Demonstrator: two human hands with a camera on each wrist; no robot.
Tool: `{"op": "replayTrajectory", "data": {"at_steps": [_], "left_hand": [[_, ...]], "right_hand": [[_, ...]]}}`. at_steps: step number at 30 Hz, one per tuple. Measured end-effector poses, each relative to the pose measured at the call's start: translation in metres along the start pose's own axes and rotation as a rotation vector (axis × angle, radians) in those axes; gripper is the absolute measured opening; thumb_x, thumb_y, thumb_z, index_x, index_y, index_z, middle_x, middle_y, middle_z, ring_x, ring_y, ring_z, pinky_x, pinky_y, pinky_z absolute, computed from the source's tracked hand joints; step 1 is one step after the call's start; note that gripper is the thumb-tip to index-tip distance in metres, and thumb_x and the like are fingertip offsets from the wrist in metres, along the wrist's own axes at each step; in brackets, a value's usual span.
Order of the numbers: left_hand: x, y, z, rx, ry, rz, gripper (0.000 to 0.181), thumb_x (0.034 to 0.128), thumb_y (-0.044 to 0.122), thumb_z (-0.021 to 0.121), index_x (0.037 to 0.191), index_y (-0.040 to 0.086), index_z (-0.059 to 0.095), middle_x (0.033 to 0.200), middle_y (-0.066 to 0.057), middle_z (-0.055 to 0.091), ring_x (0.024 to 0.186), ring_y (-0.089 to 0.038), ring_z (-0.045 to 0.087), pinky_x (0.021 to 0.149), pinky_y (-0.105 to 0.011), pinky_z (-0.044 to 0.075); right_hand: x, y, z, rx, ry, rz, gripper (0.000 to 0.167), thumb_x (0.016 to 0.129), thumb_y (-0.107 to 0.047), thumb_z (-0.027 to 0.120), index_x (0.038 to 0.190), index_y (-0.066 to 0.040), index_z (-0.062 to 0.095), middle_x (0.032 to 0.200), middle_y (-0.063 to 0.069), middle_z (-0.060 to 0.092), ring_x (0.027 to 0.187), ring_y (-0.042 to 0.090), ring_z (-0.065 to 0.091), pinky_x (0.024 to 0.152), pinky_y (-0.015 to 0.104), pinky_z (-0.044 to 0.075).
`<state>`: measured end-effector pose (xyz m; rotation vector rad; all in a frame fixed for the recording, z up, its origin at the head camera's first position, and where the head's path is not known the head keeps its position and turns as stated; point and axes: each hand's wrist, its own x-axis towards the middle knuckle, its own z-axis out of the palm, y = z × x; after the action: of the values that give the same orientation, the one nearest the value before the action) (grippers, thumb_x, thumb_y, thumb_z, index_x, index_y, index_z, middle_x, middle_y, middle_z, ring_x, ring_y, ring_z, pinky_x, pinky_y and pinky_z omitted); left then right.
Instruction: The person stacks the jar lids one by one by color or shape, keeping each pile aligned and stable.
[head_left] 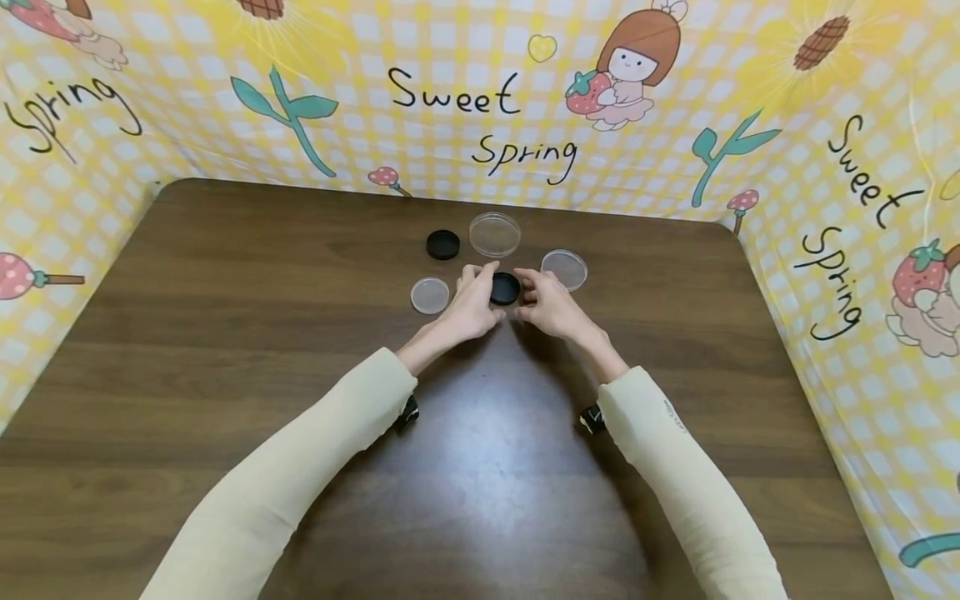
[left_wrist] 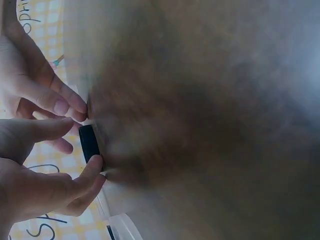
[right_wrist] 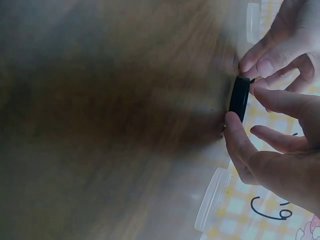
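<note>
In the head view, a small round black dish point(head_left: 506, 289) is between the two hands at the tabletop. My left hand point(head_left: 471, 304) holds its left side, the thumb toward the near edge and the fingers toward the far edge. The left wrist view shows a left fingertip against the black dish point(left_wrist: 90, 142). My right hand point(head_left: 551, 304) is at the other side, fingers loosely bent, with a slight gap to the dish in the head view. In the right wrist view the right hand point(right_wrist: 270, 150) overlaps the dish's edge, so contact is uncertain.
A second black dish point(head_left: 442, 245) lies farther back, left. Clear round dishes surround the hands: a small one point(head_left: 430, 296) at left, a large one point(head_left: 495, 234) behind, another point(head_left: 564, 270) beside the right hand. Patterned cloth point(head_left: 450, 167) walls the brown wooden table point(head_left: 300, 417).
</note>
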<state>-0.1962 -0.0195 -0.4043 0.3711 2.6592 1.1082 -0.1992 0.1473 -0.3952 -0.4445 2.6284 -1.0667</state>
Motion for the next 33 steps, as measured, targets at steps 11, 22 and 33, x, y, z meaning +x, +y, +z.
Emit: {"op": "replayTrajectory", "data": {"at_steps": [11, 22, 33], "left_hand": [[0.017, 0.0, -0.005, 0.101, 0.008, -0.041, 0.068, 0.0842, 0.008, 0.073, 0.143, -0.002, 0.039, 0.135, -0.028, 0.04, 0.124, -0.042, 0.037, 0.1, -0.046, 0.037], [0.025, 0.0, -0.005, 0.115, -0.008, -0.047, 0.053, 0.085, 0.007, 0.072, 0.133, -0.002, 0.051, 0.128, -0.026, 0.046, 0.116, -0.042, 0.041, 0.097, -0.046, 0.039], [0.025, 0.0, -0.005, 0.089, -0.005, -0.066, 0.048, 0.0861, 0.006, 0.071, 0.13, -0.001, 0.051, 0.128, -0.025, 0.044, 0.114, -0.041, 0.04, 0.1, -0.045, 0.036]], "right_hand": [[0.02, -0.001, 0.002, -0.067, 0.025, -0.006, 0.059, 0.082, 0.0, 0.069, 0.136, 0.006, 0.048, 0.116, 0.025, 0.061, 0.114, 0.032, 0.053, 0.093, 0.037, 0.045], [0.025, 0.002, 0.002, -0.047, 0.057, 0.021, 0.048, 0.082, 0.002, 0.07, 0.127, 0.006, 0.056, 0.108, 0.022, 0.065, 0.109, 0.031, 0.054, 0.092, 0.037, 0.044], [0.025, 0.0, 0.004, -0.054, 0.067, 0.044, 0.045, 0.083, 0.001, 0.071, 0.125, 0.005, 0.057, 0.108, 0.022, 0.064, 0.11, 0.031, 0.048, 0.092, 0.038, 0.042]]}}
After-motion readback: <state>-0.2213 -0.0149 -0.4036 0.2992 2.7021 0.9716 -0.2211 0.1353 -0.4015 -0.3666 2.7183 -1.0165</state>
